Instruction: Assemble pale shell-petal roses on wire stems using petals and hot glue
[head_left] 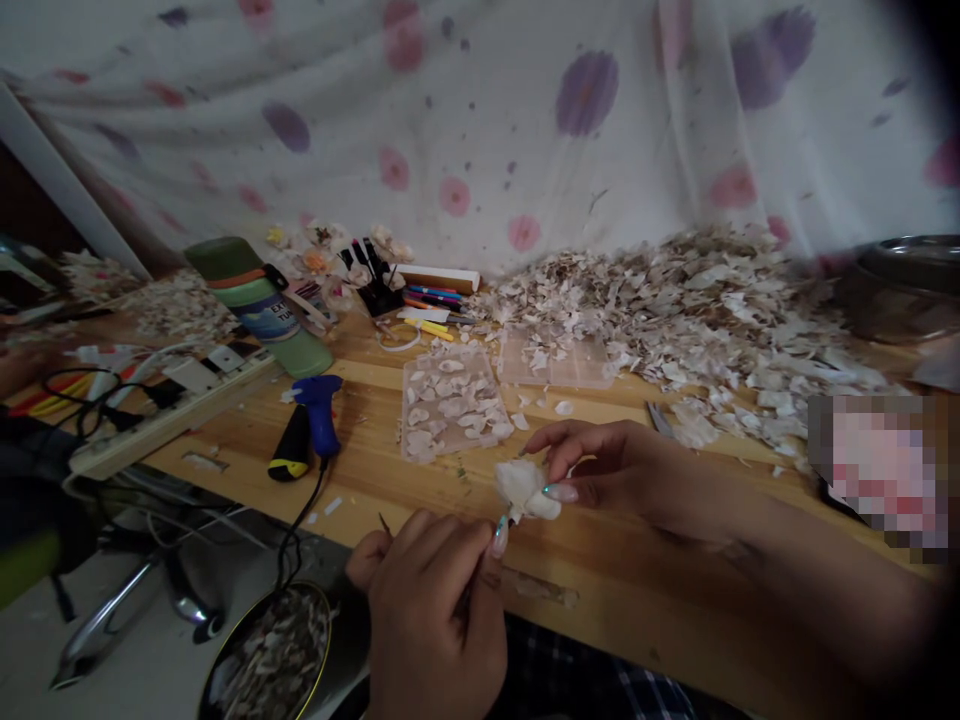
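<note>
My right hand (607, 465) pinches a white petal flower (525, 490) between thumb and fingers, above the wooden table (600, 560). My left hand (427, 610) sits low and close to it, with its thumbnail near the flower's underside. That hand grips a thin dark pointed tool (384, 522), mostly hidden by the fingers. A clear plastic compartment tray (450, 400) holding white petals lies beyond both hands. Metal tweezers (660, 420) lie near my right fingers, at the edge of a large heap of pale petal flakes (690, 320).
A blue-and-black glue gun (315, 430) lies left, its cord trailing off the table's front edge. Behind it stand a green bottle (259, 305) and a power strip (172, 410). A round tin of flakes (270, 650) sits below the edge. A steel bowl (900, 285) stands far right.
</note>
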